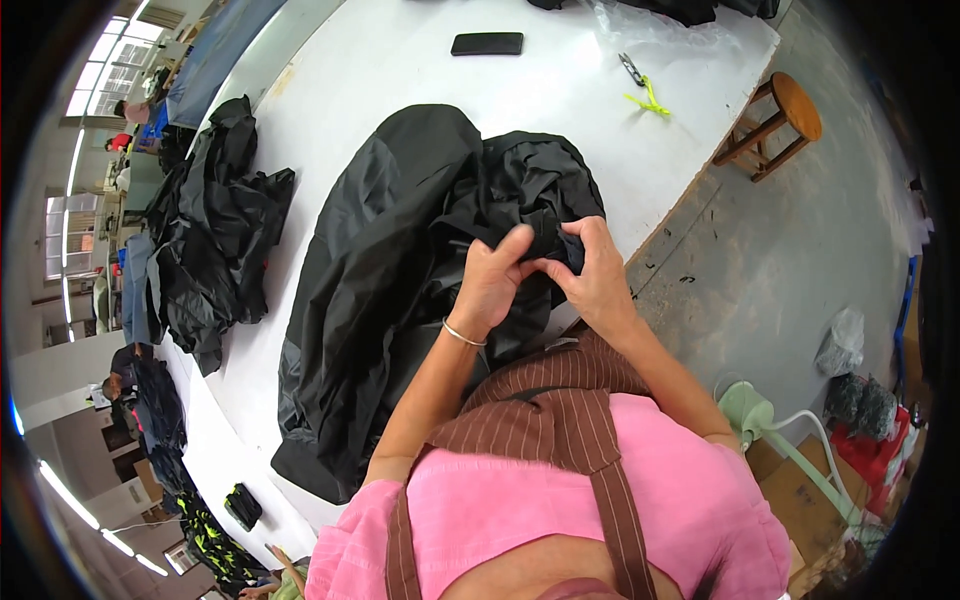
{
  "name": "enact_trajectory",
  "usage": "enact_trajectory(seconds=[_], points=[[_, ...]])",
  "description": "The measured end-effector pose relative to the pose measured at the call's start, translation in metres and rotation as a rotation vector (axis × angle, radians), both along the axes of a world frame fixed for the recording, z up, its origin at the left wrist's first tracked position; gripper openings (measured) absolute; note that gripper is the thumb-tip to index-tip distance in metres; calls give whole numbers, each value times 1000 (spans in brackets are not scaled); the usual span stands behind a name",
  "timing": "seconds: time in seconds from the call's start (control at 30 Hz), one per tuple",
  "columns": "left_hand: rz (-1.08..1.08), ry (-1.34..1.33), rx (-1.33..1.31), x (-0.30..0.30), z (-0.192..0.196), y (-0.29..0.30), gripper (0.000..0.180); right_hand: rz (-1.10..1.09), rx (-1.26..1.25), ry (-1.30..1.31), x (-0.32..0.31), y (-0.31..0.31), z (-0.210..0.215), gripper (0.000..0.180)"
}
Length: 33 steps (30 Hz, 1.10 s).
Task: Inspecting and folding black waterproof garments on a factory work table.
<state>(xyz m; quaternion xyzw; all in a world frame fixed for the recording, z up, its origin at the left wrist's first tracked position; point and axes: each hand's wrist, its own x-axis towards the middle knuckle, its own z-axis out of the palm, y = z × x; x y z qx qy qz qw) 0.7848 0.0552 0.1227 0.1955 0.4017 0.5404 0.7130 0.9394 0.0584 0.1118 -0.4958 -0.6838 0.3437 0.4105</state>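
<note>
A large piece of thin, shiny black fabric (375, 225) lies bunched in folds on the white table (330, 75), in front of my body. My left hand (487, 280) pinches a gathered part of it near its right side, thumb raised on top. Close beside it, my right hand (597, 275) grips the same gathered part, thumb and fingers curled around the cloth. The two hands almost touch. Exactly which edge or seam they hold is hidden in the folds, and the kind of article cannot be made out.
A black phone (487, 44) and thread snips (632, 70) with a yellow-green tie lie at the table's far side. More black fabric (215, 220) is heaped on the left. Right of the table edge stand a wooden stool (797, 110) and a pale green fan (745, 412).
</note>
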Motion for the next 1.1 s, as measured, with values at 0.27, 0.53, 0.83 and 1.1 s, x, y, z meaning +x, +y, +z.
enact_trajectory(seconds=[0.27,0.53,0.83,1.1], points=[[38,50,13,5,-29,-5,19,33,265,-186,6,-13,0,32],[165,-24,-17,11,-23,-8,28,125,-238,395,34,-7,28,24],[144,36,168,14,-39,-19,31,173,24,184,19,21,9,23],[195,29,137,13,-39,-16,27,149,-245,136,42,11,9,23]])
